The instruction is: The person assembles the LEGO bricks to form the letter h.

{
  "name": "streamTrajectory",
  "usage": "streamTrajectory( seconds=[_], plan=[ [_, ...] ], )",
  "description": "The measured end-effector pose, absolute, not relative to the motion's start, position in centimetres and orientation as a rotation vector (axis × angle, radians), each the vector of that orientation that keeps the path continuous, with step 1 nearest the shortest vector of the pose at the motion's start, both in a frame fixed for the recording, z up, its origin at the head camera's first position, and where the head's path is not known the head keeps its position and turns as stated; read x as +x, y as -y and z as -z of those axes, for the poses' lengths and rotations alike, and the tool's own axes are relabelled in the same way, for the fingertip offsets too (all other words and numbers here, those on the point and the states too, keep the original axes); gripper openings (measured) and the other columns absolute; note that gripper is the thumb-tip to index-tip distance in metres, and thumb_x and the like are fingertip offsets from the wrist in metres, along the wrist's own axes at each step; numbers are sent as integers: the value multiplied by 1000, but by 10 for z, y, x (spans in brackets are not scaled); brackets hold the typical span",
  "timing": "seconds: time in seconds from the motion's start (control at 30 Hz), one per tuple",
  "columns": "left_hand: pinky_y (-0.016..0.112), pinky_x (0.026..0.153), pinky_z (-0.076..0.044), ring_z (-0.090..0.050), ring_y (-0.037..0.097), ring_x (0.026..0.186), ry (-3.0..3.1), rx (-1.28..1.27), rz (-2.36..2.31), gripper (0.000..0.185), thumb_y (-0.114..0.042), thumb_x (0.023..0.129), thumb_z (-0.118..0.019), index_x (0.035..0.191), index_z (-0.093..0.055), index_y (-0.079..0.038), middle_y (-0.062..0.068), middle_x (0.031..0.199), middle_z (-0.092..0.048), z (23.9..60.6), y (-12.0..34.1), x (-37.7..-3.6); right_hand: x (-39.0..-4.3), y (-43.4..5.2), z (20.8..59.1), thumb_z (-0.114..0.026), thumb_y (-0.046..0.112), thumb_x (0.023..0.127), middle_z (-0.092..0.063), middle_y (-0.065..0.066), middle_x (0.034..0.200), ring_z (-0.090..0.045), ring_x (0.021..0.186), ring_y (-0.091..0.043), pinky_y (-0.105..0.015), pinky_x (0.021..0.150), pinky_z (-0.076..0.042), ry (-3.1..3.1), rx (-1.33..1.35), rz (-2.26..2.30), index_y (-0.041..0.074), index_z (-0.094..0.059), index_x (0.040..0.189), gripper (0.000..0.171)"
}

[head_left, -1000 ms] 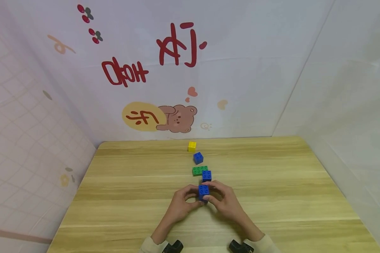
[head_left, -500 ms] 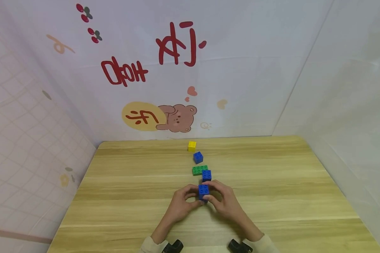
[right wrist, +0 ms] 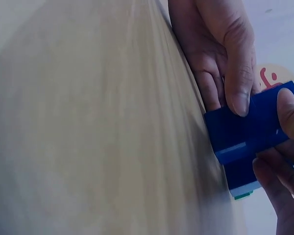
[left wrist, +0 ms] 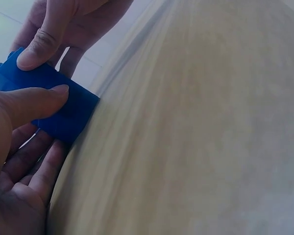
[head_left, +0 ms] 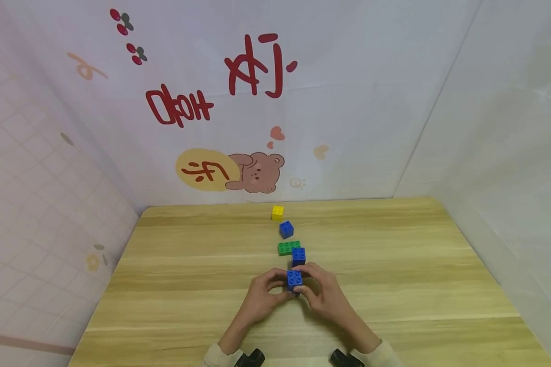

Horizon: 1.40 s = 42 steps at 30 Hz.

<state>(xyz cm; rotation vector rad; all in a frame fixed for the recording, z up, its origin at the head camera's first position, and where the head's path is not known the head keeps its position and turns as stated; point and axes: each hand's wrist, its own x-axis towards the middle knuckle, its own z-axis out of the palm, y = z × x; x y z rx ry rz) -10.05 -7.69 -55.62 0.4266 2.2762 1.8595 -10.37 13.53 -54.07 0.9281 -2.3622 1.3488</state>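
Note:
Both hands hold one blue studded brick (head_left: 295, 279) just above the wooden table (head_left: 395, 285), near its middle front. My left hand (head_left: 265, 291) pinches the brick's left side with thumb and fingers; my right hand (head_left: 319, 290) pinches its right side. In the left wrist view the blue brick (left wrist: 63, 105) sits between a thumb and a fingertip. The right wrist view shows the same blue brick (right wrist: 252, 129) as two stacked blue layers, held by fingers from both sides.
Beyond the hands a row of bricks lies on the table: another blue brick (head_left: 298, 255), a flat green brick (head_left: 287, 247), a third blue brick (head_left: 286, 229) and a yellow brick (head_left: 277, 212) near the back wall. Walls enclose the table left, back and right.
Both hands and the blue brick have stayed in place; the fingers have shifted only slightly round it.

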Motion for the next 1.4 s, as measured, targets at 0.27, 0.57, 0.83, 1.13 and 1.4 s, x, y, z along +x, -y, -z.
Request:
streamTrajectory(
  seconds=[0.27,0.57,0.83,1.13,1.4],
  plan=[
    [30,102,-58,-69,13,114,-2257,445,-1886,36,-16,89,-82,122,-69,-13,8,124,-71,558,75,-100,-103,-135,541,-77,4,90,-70,0,118,-72,103,-18,-40,89,-62,2358,937,-1365,12,-63,128,41],
    [27,103,-56,-67,15,116,-2227,390,-1872,36,-27,89,-81,123,-69,-23,0,127,-69,558,76,-96,-102,-135,544,-80,0,86,-71,1,116,-72,104,-14,-38,89,-63,2407,903,-1387,14,-63,124,44],
    [27,103,-56,-67,15,116,-2214,400,-1888,33,-30,90,-80,120,-69,-24,-1,122,-71,559,74,-95,-98,-138,544,-79,4,89,-71,1,119,-72,106,-16,-39,90,-63,2438,875,-1394,10,-64,126,41],
    [27,101,-58,-69,16,114,-2273,472,-1860,31,-31,91,-79,119,-69,-24,-1,121,-72,559,76,-98,-102,-144,540,-75,19,94,-71,3,123,-71,107,-13,-40,91,-63,2516,861,-1549,12,-64,131,39],
    [24,100,-57,-70,16,114,-2287,444,-1857,35,-30,90,-80,123,-69,-23,1,123,-72,555,78,-97,-100,-146,532,-72,22,98,-71,0,128,-71,107,-16,-44,93,-61,2542,872,-1519,9,-63,137,42]
  ],
)
